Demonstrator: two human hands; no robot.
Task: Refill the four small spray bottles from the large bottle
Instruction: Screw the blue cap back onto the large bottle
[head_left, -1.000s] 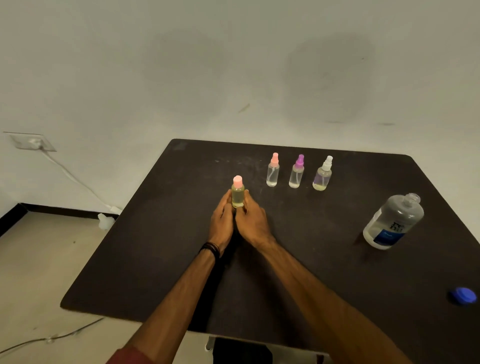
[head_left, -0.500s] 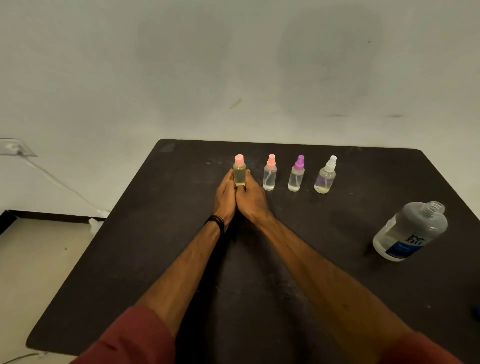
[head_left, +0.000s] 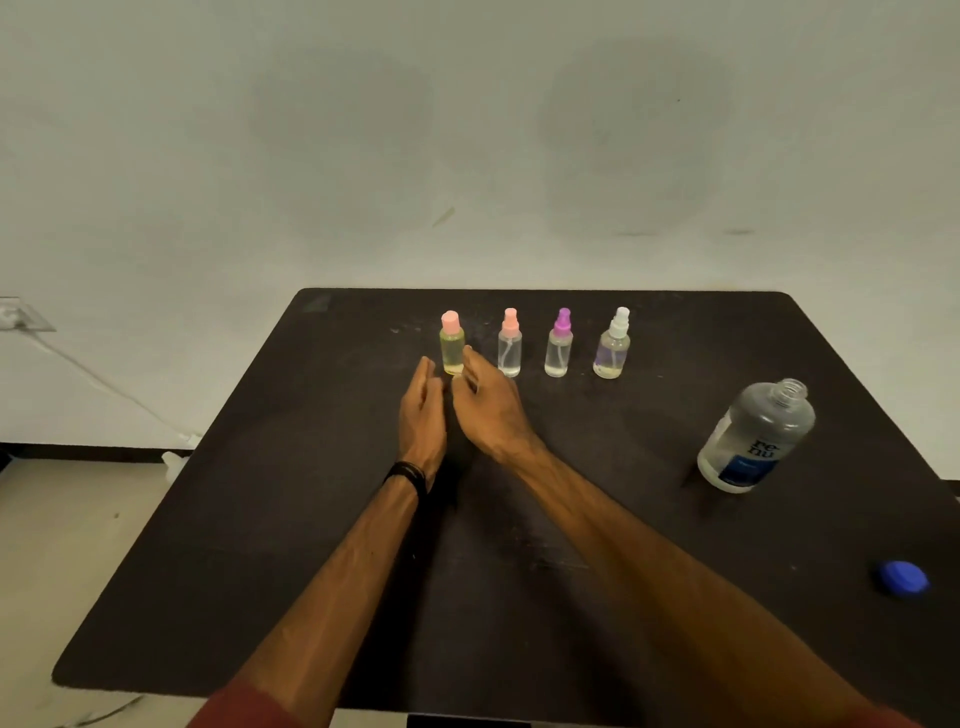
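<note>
Four small spray bottles stand in a row at the far side of the black table (head_left: 291, 519): a yellowish one with a pink cap (head_left: 452, 344), a clear one with a pink sprayer (head_left: 509, 344), one with a purple sprayer (head_left: 559, 344) and one with a white sprayer (head_left: 613, 344). The large clear bottle (head_left: 756, 437) with a blue label stands uncapped at the right. Its blue cap (head_left: 903, 579) lies near the right front edge. My left hand (head_left: 422, 415) and right hand (head_left: 488, 408) hover just in front of the yellowish bottle, fingers relaxed and holding nothing.
A pale wall rises behind the table. At the left, a wall socket (head_left: 21, 315) has a white cable (head_left: 104, 387) running down toward the floor. Bare table surface lies between my arms and the large bottle.
Both hands carried the yellowish pink-capped bottle back into the row, set it down at the left end and let go, drawing slightly back toward me.
</note>
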